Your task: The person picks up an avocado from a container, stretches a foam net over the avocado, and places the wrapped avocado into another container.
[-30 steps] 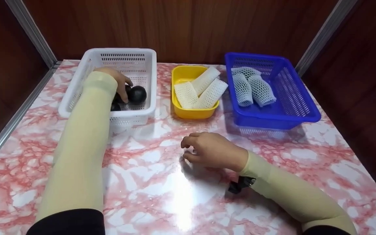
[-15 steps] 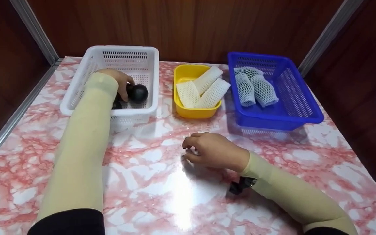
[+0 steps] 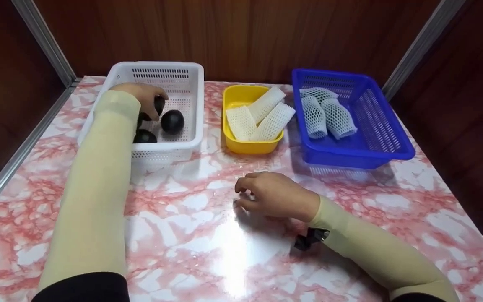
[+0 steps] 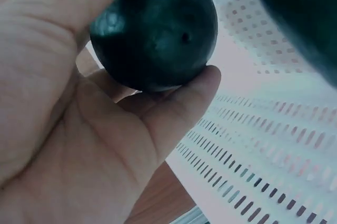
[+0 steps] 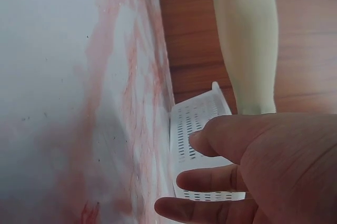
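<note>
In the head view my left hand is inside the white perforated basket, gripping a dark round fruit. The left wrist view shows this fruit, smooth and nearly black, between the thumb and curled fingers. Another dark fruit lies on the basket floor to the right of the hand. One more is near the front wall, partly hidden by the sleeve. My right hand rests over the table's middle, fingers loosely bent, holding nothing; the right wrist view shows its thumb and fingers apart.
A yellow tub at back centre holds several white foam net sleeves. To its right, a blue basket contains several netted items. Dark wood panels enclose the marbled table at the back and sides.
My left hand has moved slightly left and back inside the white basket, bringing a dark fruit away from the one on its right. The right hand stays in place.
</note>
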A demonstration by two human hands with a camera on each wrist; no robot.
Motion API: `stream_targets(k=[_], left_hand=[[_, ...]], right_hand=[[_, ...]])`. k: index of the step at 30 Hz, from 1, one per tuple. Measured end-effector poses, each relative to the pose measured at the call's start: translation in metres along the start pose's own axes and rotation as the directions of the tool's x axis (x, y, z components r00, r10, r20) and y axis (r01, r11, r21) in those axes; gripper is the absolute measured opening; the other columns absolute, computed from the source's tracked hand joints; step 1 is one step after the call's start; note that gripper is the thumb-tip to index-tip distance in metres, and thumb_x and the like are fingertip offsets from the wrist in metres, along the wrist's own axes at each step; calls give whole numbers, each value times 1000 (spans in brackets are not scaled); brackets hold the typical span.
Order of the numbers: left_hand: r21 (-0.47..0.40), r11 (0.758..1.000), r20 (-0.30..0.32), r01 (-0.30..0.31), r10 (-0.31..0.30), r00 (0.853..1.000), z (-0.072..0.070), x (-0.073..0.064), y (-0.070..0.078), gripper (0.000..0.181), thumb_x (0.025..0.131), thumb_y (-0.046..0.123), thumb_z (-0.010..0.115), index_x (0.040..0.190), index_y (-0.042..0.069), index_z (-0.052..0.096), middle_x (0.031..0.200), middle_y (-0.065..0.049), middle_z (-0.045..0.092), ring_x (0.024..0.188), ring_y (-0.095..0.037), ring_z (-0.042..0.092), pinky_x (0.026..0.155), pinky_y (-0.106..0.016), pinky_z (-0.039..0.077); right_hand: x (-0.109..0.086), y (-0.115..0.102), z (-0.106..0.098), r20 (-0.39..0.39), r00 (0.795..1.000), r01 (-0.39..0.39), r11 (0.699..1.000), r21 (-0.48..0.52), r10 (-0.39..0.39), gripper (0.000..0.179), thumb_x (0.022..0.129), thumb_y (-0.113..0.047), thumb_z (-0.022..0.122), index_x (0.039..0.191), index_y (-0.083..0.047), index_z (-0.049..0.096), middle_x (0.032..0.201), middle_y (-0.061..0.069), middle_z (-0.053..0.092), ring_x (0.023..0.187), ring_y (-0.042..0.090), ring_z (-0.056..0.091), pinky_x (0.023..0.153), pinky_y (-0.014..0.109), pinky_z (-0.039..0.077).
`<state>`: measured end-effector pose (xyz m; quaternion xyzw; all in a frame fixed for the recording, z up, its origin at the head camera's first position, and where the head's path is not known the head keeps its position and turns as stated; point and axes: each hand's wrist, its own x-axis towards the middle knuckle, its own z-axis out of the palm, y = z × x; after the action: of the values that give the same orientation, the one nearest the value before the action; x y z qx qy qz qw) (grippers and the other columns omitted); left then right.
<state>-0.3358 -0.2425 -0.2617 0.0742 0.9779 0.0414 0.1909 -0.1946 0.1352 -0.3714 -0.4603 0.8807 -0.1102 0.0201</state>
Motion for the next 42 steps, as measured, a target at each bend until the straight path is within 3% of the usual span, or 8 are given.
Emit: stream_targets(k=[5,12,18,24,26,31,36,42], left_hand=[[-18,1000,-8,-17,17,1000,-2,5,-1,84,96,24,75,170,20,36,176,-22,35,152,-40,38,125,-64,37],[5,995,-45,-96,96,994,-10,4,24,83,100,26,77,172,29,35,172,-19,43,145,-41,46,123,-68,38],[30,975,-97,-220,222,970,-9,-9,55,80,100,24,78,170,29,39,171,-15,46,146,-40,48,127,-68,37],[42,947,-155,-319,322,934,3,-24,83,79,98,16,79,167,30,44,154,-17,59,131,-38,57,119,-65,48],[58,932,-191,-359,363,912,6,-29,92,77,97,12,78,165,29,47,149,-16,62,126,-37,59,116,-63,50],[100,884,-259,-456,466,846,9,-43,114,71,97,10,77,162,26,52,160,-13,57,135,-37,58,119,-60,49],[103,856,-250,-507,515,820,24,-61,139,78,96,13,83,162,37,51,153,-13,58,126,-34,62,107,-57,59],[161,761,-227,-629,649,726,58,-73,162,80,92,14,87,160,40,54,136,-11,64,113,-28,65,96,-46,62]], right_hand=[[-1,0,1,8,1000,-6,1000,8,6,27,104,-38,72,118,-15,77,99,-1,75,81,15,68,78,39,61],[-4,4,-2,5,1000,-25,1000,-7,25,27,103,-39,73,118,-17,77,98,-1,75,80,15,67,75,38,60],[-5,11,-5,4,999,-50,999,-3,50,27,103,-36,73,118,-14,77,98,0,75,82,17,69,76,40,60],[-5,23,-9,35,994,-106,994,30,105,25,104,-35,74,117,-14,78,101,1,78,86,19,71,82,42,61],[-5,27,-10,40,992,-117,992,35,116,25,104,-35,74,117,-14,78,101,1,79,86,20,71,83,42,62],[-5,37,-14,51,988,-148,988,36,146,24,103,-30,74,118,-12,78,107,5,82,92,23,75,89,43,65],[-7,45,-20,67,974,-217,976,18,216,27,102,-31,75,117,-10,78,102,6,80,88,24,73,85,45,63],[-7,50,-24,99,952,-287,957,-31,289,29,101,-36,76,118,-13,76,94,2,75,81,21,66,78,44,59]])
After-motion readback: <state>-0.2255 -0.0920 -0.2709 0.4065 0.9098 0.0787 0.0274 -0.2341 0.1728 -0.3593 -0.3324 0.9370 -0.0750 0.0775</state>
